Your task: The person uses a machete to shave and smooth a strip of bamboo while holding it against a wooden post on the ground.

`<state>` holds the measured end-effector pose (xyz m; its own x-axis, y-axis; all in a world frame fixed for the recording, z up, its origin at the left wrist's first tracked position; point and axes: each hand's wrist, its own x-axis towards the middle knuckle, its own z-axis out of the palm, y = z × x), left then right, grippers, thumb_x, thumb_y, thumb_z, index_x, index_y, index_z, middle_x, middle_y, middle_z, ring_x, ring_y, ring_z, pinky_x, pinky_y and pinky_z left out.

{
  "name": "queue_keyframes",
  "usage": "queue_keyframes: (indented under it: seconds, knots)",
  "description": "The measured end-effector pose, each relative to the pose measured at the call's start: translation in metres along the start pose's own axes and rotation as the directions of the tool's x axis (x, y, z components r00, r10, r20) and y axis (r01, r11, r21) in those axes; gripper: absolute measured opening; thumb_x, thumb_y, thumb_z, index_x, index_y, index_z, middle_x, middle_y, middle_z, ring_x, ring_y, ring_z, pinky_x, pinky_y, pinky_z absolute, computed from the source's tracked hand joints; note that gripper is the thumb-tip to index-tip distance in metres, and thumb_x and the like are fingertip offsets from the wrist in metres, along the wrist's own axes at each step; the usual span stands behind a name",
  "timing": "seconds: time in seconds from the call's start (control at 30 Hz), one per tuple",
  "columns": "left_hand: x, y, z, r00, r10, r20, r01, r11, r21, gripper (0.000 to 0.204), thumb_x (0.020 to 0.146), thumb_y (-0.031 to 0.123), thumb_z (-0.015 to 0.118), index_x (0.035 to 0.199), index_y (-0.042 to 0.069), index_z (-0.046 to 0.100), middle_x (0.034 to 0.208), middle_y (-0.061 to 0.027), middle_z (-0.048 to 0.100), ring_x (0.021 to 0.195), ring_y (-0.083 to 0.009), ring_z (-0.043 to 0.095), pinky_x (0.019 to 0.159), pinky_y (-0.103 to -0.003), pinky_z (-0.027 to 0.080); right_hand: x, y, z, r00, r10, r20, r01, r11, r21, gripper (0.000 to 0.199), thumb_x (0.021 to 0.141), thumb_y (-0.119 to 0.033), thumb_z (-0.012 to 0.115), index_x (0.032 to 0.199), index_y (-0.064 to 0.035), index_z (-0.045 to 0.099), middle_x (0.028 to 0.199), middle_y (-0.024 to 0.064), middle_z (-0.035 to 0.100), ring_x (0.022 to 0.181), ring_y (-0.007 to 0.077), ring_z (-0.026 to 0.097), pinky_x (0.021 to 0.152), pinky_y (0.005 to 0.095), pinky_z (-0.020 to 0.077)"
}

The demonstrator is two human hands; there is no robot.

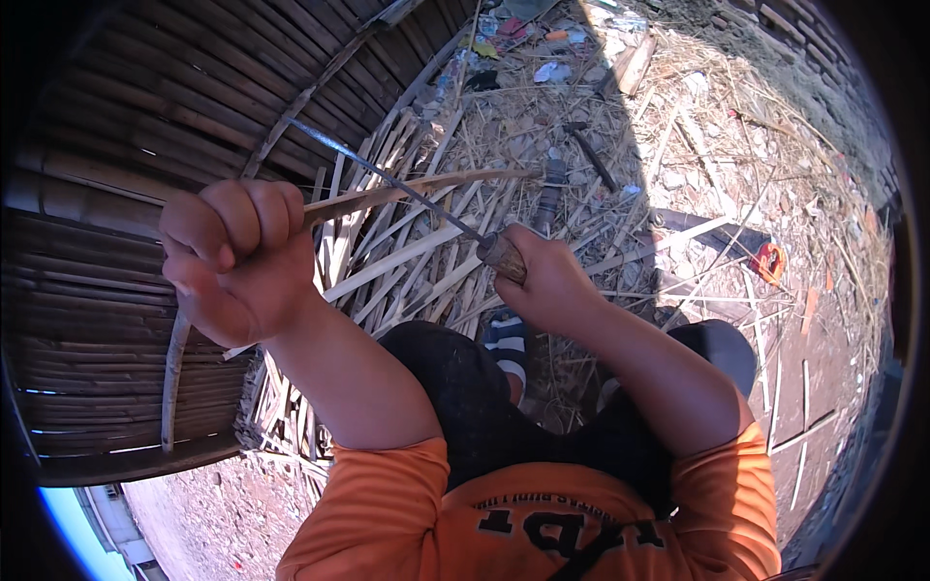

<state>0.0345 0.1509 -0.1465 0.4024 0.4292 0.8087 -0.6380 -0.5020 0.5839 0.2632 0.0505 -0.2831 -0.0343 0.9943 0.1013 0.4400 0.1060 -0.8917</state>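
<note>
Gripping a thin bamboo strip (pixel 387 197) in your closed left hand (pixel 232 257), you hold a knife (pixel 407 189) by its wooden handle in your fisted right hand (pixel 542 281), the blade crossing the strip. The strip looks light, springy and sharp-edged; hold it near the blade, fingers clear, above the pile of strips (pixel 407 261).

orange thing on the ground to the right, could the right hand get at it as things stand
Probably not: the right hand is shut on the knife, and the orange thing lies apart among straw, beyond the knee.
</note>
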Motion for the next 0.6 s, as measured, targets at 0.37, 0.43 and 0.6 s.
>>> queue_keyframes:
  seconds: [0.37, 0.43, 0.6]
  knots:
    - [0.002, -0.003, -0.003, 0.991, 0.007, -0.134, -0.001, 0.999, 0.046, 0.048, 0.102, 0.053, 0.05, 0.072, 0.018, 0.037, 0.061, 0.0034, 0.029, 0.053, -0.0108, 0.022, 0.052, -0.031, 0.018, -0.004, -0.012, -0.016, 0.999, -0.025, -0.041, 0.022, 0.998, -0.059, 0.035, 0.08, -0.013, 0.068, 0.111, -0.0013, 0.057, 0.078, 0.024, 0.067, 0.079, 0.0438, 0.068, 0.073, 0.0498, 0.0538]
    - [0.006, -0.004, -0.004, 0.985, 0.024, -0.172, -0.012, 0.997, 0.07, 0.049, 0.102, 0.054, 0.049, 0.071, 0.018, 0.036, 0.06, 0.0036, 0.028, 0.052, -0.0105, 0.021, 0.051, -0.03, 0.017, 0.005, 0.017, -0.002, 0.999, 0.043, -0.017, -0.045, 0.974, -0.223, 0.033, 0.08, -0.013, 0.068, 0.11, -0.0008, 0.058, 0.077, 0.0239, 0.066, 0.079, 0.0434, 0.068, 0.072, 0.0489, 0.0539]
    - [0.001, 0.002, -0.008, 0.985, 0.007, -0.17, 0.001, 0.999, 0.047, 0.05, 0.101, 0.055, 0.051, 0.07, 0.02, 0.035, 0.06, 0.0038, 0.027, 0.051, -0.0101, 0.021, 0.051, -0.03, 0.017, 0.011, 0.006, -0.028, 0.991, 0.124, -0.042, -0.126, 0.991, -0.052, 0.033, 0.08, -0.012, 0.067, 0.109, 0.0016, 0.058, 0.077, 0.0249, 0.066, 0.08, 0.0431, 0.068, 0.073, 0.0494, 0.0539]
